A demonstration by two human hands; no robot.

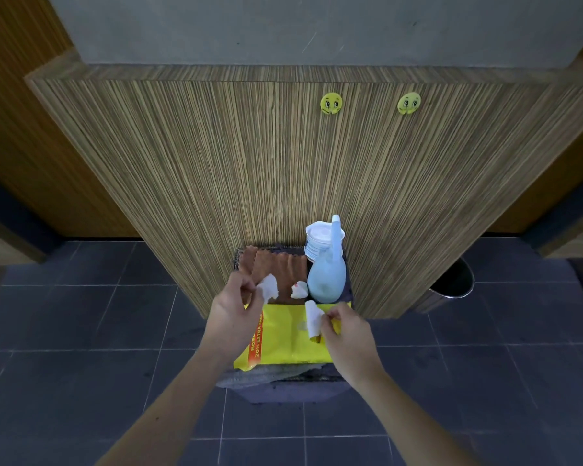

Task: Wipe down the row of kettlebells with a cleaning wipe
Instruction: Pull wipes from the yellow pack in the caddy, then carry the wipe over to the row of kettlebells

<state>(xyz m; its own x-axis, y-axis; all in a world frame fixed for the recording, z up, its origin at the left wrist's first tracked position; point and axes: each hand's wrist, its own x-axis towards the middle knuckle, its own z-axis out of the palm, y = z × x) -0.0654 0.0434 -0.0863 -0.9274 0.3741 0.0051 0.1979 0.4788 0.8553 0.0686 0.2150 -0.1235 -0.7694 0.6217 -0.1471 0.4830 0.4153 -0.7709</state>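
Note:
A yellow pack of cleaning wipes [285, 344] lies on top of a dark basket [283, 386] on the floor. My left hand [234, 307] pinches a small white wipe [268, 287] above the pack's left end. My right hand [347, 334] holds the pack's peeled-back white flap [313, 319] at its right side. No kettlebells are in view.
The basket also holds an orange cloth [276, 269], a crumpled white scrap [298, 290], a pale blue spray bottle [327, 275] and a stack of white cups [320, 240]. A striped wooden panel [283, 163] stands right behind it. A metal bin [453, 280] sits at the right on dark floor tiles.

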